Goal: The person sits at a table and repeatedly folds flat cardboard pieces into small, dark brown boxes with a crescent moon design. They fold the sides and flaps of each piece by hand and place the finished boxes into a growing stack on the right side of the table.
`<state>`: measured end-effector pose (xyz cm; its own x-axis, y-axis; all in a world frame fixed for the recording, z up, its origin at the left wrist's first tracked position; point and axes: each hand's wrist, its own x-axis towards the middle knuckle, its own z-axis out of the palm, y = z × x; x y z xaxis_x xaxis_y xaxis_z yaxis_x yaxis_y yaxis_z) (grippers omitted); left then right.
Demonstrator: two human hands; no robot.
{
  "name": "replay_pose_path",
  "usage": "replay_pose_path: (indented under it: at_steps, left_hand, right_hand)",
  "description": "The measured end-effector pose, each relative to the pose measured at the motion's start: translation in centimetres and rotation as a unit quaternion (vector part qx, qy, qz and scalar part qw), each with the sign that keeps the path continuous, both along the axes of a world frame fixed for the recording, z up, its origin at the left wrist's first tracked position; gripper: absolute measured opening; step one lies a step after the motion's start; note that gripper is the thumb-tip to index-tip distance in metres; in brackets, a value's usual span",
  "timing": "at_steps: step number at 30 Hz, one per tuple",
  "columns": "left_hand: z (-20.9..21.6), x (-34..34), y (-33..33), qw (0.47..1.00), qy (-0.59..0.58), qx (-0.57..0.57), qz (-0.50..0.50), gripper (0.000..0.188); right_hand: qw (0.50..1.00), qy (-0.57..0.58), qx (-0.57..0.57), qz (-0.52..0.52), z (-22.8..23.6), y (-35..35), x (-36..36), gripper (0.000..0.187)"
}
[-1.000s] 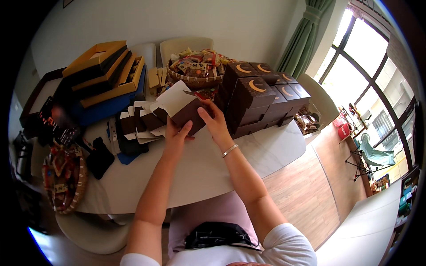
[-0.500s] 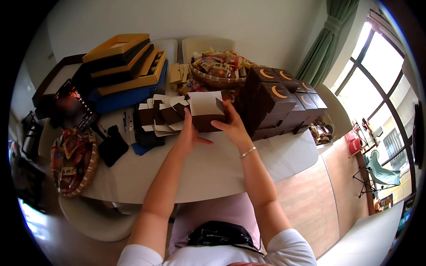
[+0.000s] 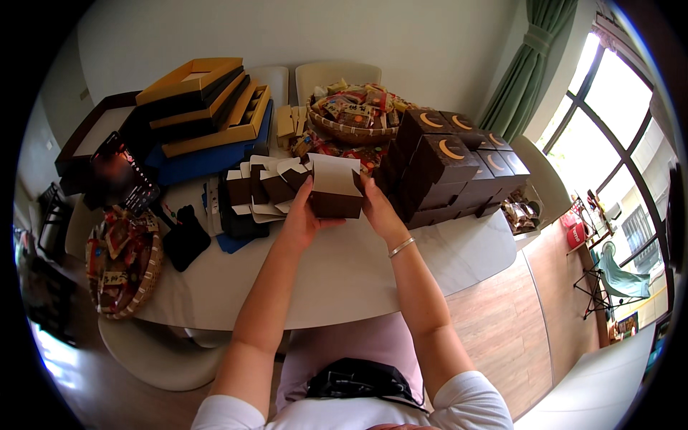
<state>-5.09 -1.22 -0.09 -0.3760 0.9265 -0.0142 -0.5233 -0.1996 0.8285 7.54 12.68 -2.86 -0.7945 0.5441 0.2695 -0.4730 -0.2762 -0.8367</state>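
A small dark brown carton (image 3: 337,205) is held between my two hands above the table's middle. Its lid flap stands raised at the back, showing a white inner side. My left hand (image 3: 304,221) grips its left side, with fingers reaching under the bottom edge. On the right side, my right hand (image 3: 383,215) is closed around the carton with its thumb along the wall. Just left of it lie several unfolded brown-and-white cartons (image 3: 269,183). To the right stands a stack of finished brown boxes (image 3: 437,168) with gold crescents on them.
The white marble-look table (image 3: 236,294) carries a basket of wrapped snacks (image 3: 351,132) at the back and another basket (image 3: 118,283) at the left. Gold and black trays (image 3: 193,86) are piled at back left, near a black pouch (image 3: 186,240). Beyond the stacked boxes is a chair (image 3: 541,175).
The carton has turned so its front wall faces me more squarely. My left fingers have gone under it, and my right thumb has moved from its front to its side.
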Motion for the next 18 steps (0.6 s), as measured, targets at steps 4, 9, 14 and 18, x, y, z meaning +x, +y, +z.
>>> replay_pose_path:
  at_steps: [4, 9, 14, 18]
  left_hand:
    - [-1.0, -0.9, -0.2, 0.999, 0.018, -0.001, -0.031, 0.063]
    - [-1.1, -0.5, 0.1, 0.998, 0.040, -0.026, -0.043, 0.060]
    - [-0.6, -0.1, 0.0, 0.997, 0.050, -0.056, -0.034, 0.047]
    - [-1.4, -0.7, 0.1, 0.996, 0.061, -0.058, -0.026, 0.048]
  right_hand:
    - [0.998, -0.016, -0.066, -0.012, 1.0, -1.0, 0.4, 0.058]
    - [0.990, -0.111, 0.024, -0.086, 0.8, -0.4, 0.4, 0.034]
    - [0.992, -0.089, 0.063, -0.069, 1.1, -0.9, 0.6, 0.026]
    - [0.990, -0.059, 0.103, -0.077, 2.0, -1.9, 0.2, 0.023]
